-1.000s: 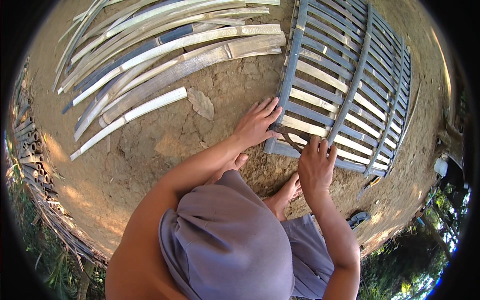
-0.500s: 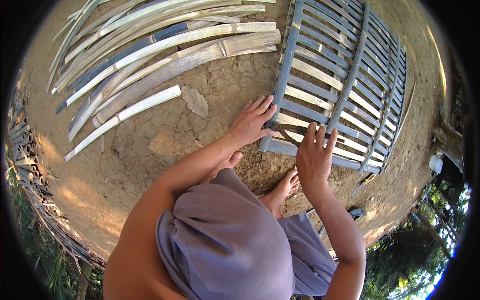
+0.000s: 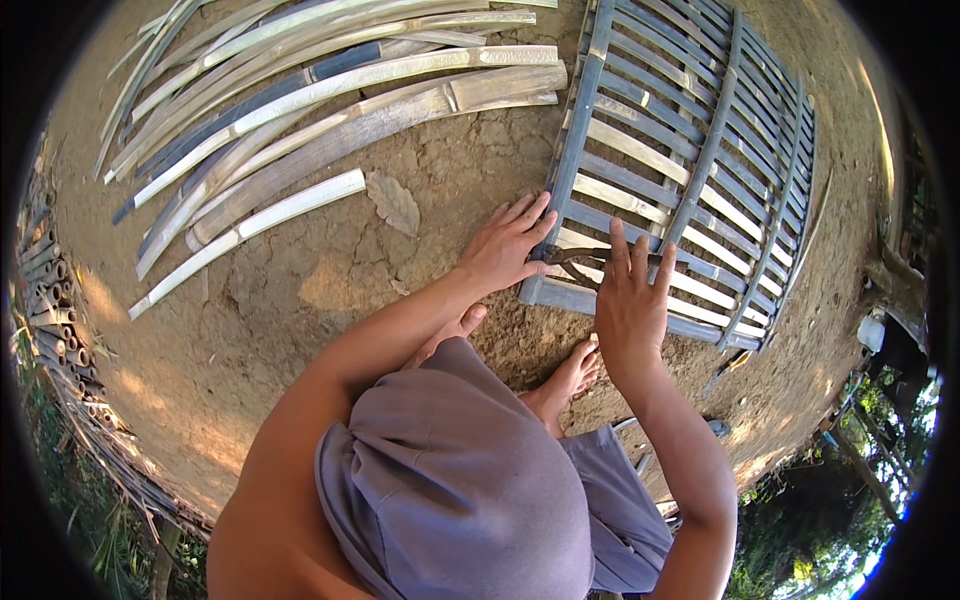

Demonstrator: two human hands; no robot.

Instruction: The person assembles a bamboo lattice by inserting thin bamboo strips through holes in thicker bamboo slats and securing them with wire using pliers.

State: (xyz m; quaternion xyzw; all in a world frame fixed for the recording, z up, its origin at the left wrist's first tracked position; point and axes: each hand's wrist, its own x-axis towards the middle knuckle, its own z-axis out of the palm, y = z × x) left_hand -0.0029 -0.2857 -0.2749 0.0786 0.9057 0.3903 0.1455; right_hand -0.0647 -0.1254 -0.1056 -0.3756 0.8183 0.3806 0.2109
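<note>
My left hand (image 3: 505, 243) lies on the dark bamboo side rail (image 3: 568, 175) of a slatted panel, near its close left corner. Its fingers are spread over the rail, and the thumb is beside the head of a pair of dark metal pincers (image 3: 568, 257). The pincers lie across the light and dark bamboo slats (image 3: 612, 192), jaws against the rail. My right hand (image 3: 632, 305) is on the pincers' handles, its fingers stretched across them. The palm and thumb side are hidden, as is whatever is between the jaws.
Loose split bamboo strips (image 3: 400, 115) lie at the far left on cracked earth. A dry leaf (image 3: 393, 203) is near them. My bare foot (image 3: 570, 375) is close to the panel's near edge. A tool with an orange part (image 3: 738, 360) lies right of the panel; cut bamboo poles (image 3: 55, 320) are stacked far left.
My right hand's fingers have straightened and reach farther past the pincers' handles, which have tilted slightly. My left hand stays on the rail. The whole view has shifted a little.
</note>
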